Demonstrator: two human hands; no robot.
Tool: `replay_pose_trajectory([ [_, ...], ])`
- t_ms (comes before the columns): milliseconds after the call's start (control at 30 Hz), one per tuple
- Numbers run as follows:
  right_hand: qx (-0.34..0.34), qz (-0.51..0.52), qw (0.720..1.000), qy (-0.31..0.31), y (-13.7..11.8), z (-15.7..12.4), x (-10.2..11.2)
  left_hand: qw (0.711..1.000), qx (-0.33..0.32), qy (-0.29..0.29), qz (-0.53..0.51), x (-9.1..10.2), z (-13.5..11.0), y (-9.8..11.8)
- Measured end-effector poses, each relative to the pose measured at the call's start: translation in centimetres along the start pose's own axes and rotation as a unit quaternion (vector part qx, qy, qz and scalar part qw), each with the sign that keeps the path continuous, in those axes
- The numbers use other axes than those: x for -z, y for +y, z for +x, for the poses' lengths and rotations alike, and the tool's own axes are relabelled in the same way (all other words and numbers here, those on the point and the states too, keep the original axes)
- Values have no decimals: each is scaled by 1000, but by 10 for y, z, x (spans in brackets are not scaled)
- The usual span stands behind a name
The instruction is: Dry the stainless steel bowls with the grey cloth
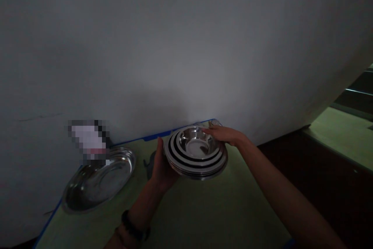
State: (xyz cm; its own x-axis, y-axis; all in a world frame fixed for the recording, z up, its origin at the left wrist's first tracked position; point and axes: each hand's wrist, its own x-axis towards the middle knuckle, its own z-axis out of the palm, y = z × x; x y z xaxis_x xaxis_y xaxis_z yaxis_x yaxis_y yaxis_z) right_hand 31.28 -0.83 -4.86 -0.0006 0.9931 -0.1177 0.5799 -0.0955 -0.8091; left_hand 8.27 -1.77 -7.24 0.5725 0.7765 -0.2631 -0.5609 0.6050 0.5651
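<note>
A stack of shiny metal bowls (198, 173) of several sizes is held up over the table, the smallest one (196, 148) on top. My left hand (164, 169) grips the stack from its left side and below, thumb pointing up beside the rims; its other fingers are hidden under the bowls. On the far right side, my right hand (223, 133) is closed on the rim, with fingertips at the edge of the top bowl. A large, wide metal basin (99, 185) rests on the table to the left of my left hand.
The light green table (204, 214) has a blue edge and stands against a grey wall (186, 47). Behind my left hand is a partly hidden dark grey object (149, 165). A pixelated item (89, 138) sits by the basin's far side. Dark floor (320, 163) lies to the right.
</note>
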Motion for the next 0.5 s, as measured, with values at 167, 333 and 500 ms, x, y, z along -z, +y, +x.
replay_pose_trajectory([
  [167, -14, 34, 997, -72, 6, -17, 9, 990, -40, 86, 107, -8, 0, -12],
  [333, -25, -29, 998, -50, 29, -37, 34, 980, -54, 64, 181, -19, 15, -54],
  [500, -60, -64, 996, -23, 68, -65, 70, 951, -83, 27, 296, -33, 42, -91],
])
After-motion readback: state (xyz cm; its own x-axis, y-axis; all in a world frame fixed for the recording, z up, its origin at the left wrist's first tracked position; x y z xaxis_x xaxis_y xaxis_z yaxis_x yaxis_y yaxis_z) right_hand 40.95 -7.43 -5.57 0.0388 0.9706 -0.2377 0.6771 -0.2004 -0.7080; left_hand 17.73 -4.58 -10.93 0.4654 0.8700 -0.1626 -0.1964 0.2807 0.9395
